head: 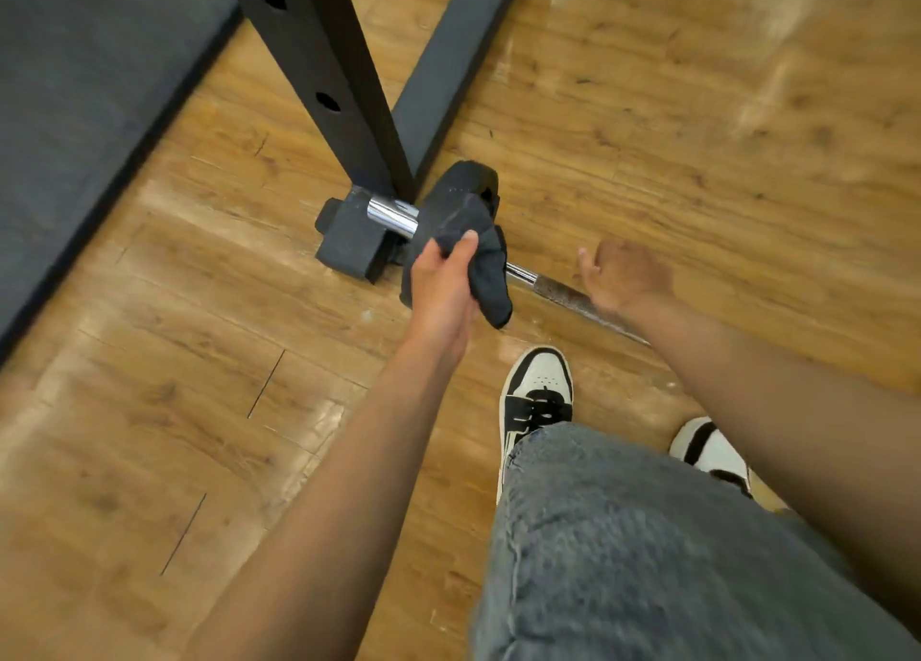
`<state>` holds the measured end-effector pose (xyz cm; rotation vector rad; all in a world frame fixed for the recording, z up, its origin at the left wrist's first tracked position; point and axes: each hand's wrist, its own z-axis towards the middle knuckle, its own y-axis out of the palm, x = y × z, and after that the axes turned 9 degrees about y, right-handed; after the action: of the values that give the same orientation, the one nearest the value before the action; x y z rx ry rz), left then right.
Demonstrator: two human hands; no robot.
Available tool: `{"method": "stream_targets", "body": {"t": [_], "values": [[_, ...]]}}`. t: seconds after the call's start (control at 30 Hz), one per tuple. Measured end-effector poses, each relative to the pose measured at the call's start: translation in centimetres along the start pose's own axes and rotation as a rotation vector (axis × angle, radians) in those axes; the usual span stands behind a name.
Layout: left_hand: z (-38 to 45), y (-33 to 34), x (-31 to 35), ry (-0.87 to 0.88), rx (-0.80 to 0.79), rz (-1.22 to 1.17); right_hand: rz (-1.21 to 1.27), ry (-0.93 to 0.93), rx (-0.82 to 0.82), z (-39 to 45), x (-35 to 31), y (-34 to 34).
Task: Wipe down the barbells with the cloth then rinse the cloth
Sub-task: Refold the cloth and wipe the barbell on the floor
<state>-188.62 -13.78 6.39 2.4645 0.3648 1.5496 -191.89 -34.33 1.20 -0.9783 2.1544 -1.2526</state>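
A barbell [563,295] lies low across the wooden floor, its chrome sleeve [393,216] resting by the foot of a black rack. My left hand [441,286] grips a dark grey cloth [486,266] that drapes over the bar just right of the sleeve, next to a small black plate [466,179]. My right hand [625,276] hovers over the rusty shaft farther right, fingers loosely curled and holding nothing. The far right length of the bar is hidden behind my right forearm.
The black rack upright [329,77] and its floor beam [448,62] rise just behind the sleeve. A dark mat [75,112] covers the floor at left. My two black-and-white sneakers [536,396] stand close to the bar on the wooden floor [199,361].
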Motion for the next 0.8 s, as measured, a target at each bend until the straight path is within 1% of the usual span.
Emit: {"method": "stream_targets", "body": {"t": [0.07, 0.17, 0.2, 0.23, 0.27, 0.3, 0.37, 0.4, 0.43, 0.53, 0.6, 0.73, 0.8], "values": [[0.6, 0.0, 3.1, 0.152, 0.027, 0.234, 0.002, -0.070, -0.066, -1.3, -1.6, -2.3], [1.8, 0.5, 6.5, 0.439, 0.067, 0.603, -0.091, -0.191, -0.117, -3.8, -3.5, -6.6], [2.5, 0.4, 6.8, 0.529, 0.043, 0.728, -0.117, -0.223, -0.125, -4.8, -3.9, -8.2], [3.0, 0.3, 6.8, 0.594, -0.015, 0.865, -0.140, -0.252, -0.130, -5.9, -4.3, -9.8], [3.7, 0.1, 6.3, 0.623, -0.112, 1.012, -0.162, -0.272, -0.135, -7.1, -4.5, -11.3], [4.4, -0.3, 5.4, 0.624, -0.241, 1.159, -0.176, -0.290, -0.140, -8.2, -4.5, -12.6], [4.7, -1.4, 3.3, 0.562, -0.493, 1.455, -0.184, -0.313, -0.147, -10.2, -4.4, -14.6], [4.4, -1.8, 2.5, 0.562, -0.576, 1.578, -0.193, -0.319, -0.142, -11.2, -4.2, -15.3], [3.9, -2.1, 2.1, 0.563, -0.618, 1.646, -0.203, -0.325, -0.138, -12.2, -4.1, -15.9], [2.8, -2.1, 2.7, 0.538, -0.635, 1.699, -0.218, -0.315, -0.161, -14.9, -4.1, -16.9], [2.7, -1.8, 3.5, 0.526, -0.669, 1.737, -0.205, -0.350, -0.174, -16.5, -4.0, -16.9], [3.7, -2.0, 3.8, 0.478, -0.684, 1.764, -0.088, -0.380, -0.150, -17.9, -3.0, -15.9], [4.3, -2.0, 4.4, 0.517, -0.679, 1.762, -0.053, -0.366, -0.157, -17.4, -2.6, -15.9]]}}
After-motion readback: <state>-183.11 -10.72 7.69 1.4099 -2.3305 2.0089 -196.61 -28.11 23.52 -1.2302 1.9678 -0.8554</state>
